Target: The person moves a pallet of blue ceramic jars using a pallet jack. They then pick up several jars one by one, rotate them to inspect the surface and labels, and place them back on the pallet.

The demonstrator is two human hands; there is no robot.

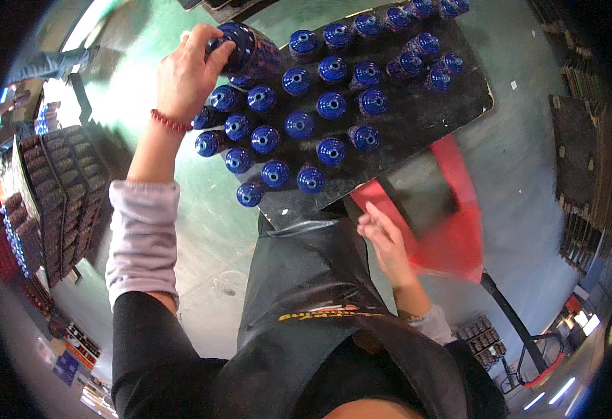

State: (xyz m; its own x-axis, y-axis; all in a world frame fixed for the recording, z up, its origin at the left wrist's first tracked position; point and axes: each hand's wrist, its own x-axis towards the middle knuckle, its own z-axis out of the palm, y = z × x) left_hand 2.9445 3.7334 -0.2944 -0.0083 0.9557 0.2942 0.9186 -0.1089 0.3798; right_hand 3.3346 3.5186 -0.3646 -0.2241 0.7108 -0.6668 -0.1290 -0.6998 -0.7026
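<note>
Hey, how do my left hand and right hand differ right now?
Your left hand grips a blue-topped object; your right hand holds nothing visible. The left hand is farther forward, while the right hand is nearer your apron. Both arms have pale cuffs.

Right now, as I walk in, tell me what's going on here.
The person's left hand grips a glossy blue-topped container with a red-speckled side, near its top. More rounded blue-topped containers stand on a flat black board. The right hand is empty, seen against a red frame.
</note>
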